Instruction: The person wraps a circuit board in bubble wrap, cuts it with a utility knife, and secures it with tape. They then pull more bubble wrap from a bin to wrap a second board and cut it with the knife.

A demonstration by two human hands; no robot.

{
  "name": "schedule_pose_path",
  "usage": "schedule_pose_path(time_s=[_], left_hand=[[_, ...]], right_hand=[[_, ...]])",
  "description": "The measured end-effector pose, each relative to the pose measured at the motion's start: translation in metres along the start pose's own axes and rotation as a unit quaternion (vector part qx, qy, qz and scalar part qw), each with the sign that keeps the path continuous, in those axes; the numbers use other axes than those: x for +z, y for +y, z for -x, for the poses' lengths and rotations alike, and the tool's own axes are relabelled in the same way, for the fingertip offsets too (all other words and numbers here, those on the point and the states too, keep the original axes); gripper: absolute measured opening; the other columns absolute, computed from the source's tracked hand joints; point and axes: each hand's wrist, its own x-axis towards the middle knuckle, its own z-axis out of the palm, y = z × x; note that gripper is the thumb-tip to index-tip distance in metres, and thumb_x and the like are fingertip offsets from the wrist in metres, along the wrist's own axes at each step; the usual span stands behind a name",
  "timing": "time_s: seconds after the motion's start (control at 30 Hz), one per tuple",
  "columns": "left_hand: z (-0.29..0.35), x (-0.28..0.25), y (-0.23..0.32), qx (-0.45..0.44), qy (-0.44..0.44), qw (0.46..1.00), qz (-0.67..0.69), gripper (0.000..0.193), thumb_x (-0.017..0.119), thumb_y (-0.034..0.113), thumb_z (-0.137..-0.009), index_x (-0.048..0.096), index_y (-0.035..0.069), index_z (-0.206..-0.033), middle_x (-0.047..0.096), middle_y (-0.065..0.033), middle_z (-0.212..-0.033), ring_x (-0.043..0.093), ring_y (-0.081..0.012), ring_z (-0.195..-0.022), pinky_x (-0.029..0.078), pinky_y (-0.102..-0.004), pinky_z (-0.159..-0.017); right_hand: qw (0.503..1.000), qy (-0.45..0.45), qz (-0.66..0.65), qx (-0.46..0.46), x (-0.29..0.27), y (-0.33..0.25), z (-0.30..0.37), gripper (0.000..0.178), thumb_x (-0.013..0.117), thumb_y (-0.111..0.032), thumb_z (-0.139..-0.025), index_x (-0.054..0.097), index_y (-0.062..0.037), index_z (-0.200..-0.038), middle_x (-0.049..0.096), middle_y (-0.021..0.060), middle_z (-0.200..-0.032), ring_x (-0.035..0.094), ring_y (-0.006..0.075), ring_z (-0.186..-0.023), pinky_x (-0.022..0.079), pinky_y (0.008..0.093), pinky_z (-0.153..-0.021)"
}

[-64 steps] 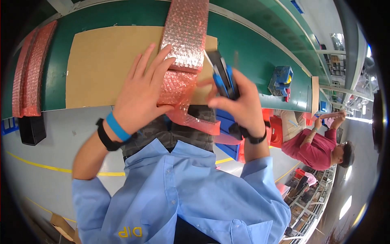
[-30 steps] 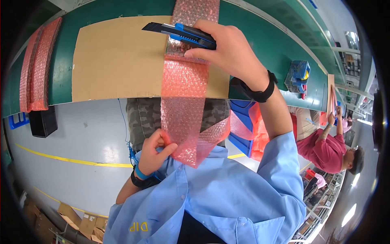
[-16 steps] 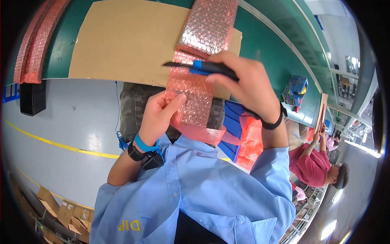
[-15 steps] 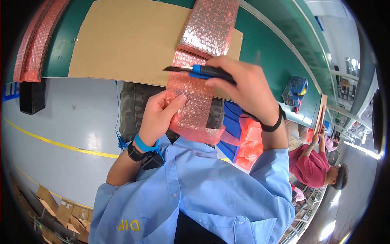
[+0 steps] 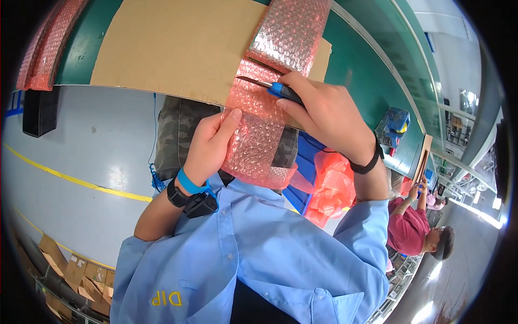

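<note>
A strip of pink bubble wrap (image 5: 253,141) hangs over the near edge of the bench, its lower end curling over my lap. My left hand (image 5: 209,141) pinches the strip's left side, thumb on top. In my right hand (image 5: 327,108) is a utility knife (image 5: 286,93) with a blue and black handle. Its extended blade points left, over the part of the strip that lies on a cardboard sheet (image 5: 172,48). Whether the blade touches the film I cannot tell. Just beyond, a flat bundle wrapped in bubble wrap (image 5: 291,35) rests on the strip's far part.
More wrapped bundles (image 5: 51,48) lie at the bench's left end. A blue bin (image 5: 394,125) stands on the green bench top (image 5: 361,75) at right. Pink film (image 5: 330,186) spills below the bench edge. A co-worker in a red shirt (image 5: 413,229) is farther right.
The knife and my right hand have moved slightly right, and the blade is tilted differently. My left hand has slid up the strip a little, still pinching it. The view has shifted slightly.
</note>
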Motion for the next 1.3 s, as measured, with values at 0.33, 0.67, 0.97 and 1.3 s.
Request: schedule_pose_path(time_s=[0.33, 0.67, 0.97, 1.3], left_hand=[[-0.003, 0.002, 0.004, 0.032, 0.011, 0.999, -0.019, 0.041, 0.061, 0.03, -0.116, 0.073, -0.006, -0.1, 0.068, 0.0049, -0.085, 0.053, -0.001, -0.08, 0.046, -0.024, -0.071], [-0.008, 0.008, 0.013, 0.033, 0.029, 0.999, -0.031, 0.052, 0.062, 0.035, -0.116, 0.072, -0.008, -0.087, 0.065, 0.0046, -0.072, 0.05, -0.0009, -0.072, 0.044, -0.0268, -0.063], [-0.01, 0.008, 0.006, 0.033, 0.035, 0.998, -0.034, 0.052, 0.062, 0.035, -0.116, 0.072, -0.008, -0.089, 0.066, 0.0031, -0.072, 0.051, -0.0013, -0.072, 0.044, -0.0271, -0.063], [-0.011, 0.007, 0.002, 0.057, 0.048, 0.995, -0.067, 0.054, 0.062, 0.032, -0.116, 0.066, -0.008, -0.079, 0.057, 0.0019, -0.063, 0.045, -0.0038, -0.065, 0.04, -0.0311, -0.058]], right_hand=[[0.996, -0.059, 0.06, -0.026, 0.001, -0.001, -0.013, 0.031, 0.067, -0.03, -0.107, 0.061, -0.0073, -0.127, 0.072, 0.0183, -0.093, 0.072, 0.0415, -0.085, 0.055, 0.0516, -0.069], [0.995, -0.086, 0.056, -0.019, -0.009, -0.001, -0.012, 0.032, 0.067, -0.03, -0.107, 0.062, -0.0069, -0.128, 0.071, 0.0183, -0.088, 0.072, 0.0414, -0.081, 0.054, 0.0517, -0.067], [0.995, -0.074, 0.062, -0.03, -0.004, -0.002, -0.014, 0.032, 0.067, -0.03, -0.107, 0.062, -0.0069, -0.129, 0.071, 0.0171, -0.086, 0.072, 0.0413, -0.079, 0.053, 0.0517, -0.065], [0.987, -0.129, 0.097, 0.006, -0.012, -0.009, -0.013, 0.025, 0.064, -0.029, -0.109, 0.057, -0.0069, -0.118, 0.072, 0.0172, -0.085, 0.071, 0.0424, -0.08, 0.052, 0.0527, -0.065]])
